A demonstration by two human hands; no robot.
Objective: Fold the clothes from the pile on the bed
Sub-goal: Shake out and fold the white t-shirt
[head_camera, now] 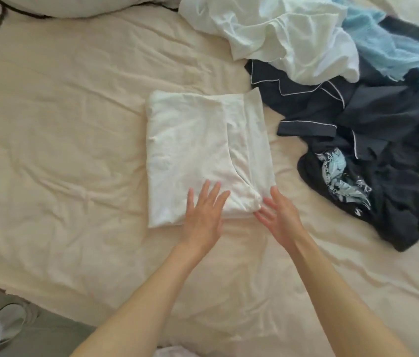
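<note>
While flat: my left hand (204, 210) presses white shirt (203, 155) near edge
Right hand (279, 215): fingers apart, at near-right corner
Axis: near-far

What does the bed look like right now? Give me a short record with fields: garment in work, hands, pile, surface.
garment in work: white cotton garment, folded into a flat rectangle, lying mid-bed
left hand: left hand, fingers straight, flat on the garment's near edge
right hand: right hand, fingers relaxed, at its near right corner
pile: unfolded white, light-blue and dark navy clothes, right of the garment
surface: cream bedsheet, wrinkled
</note>
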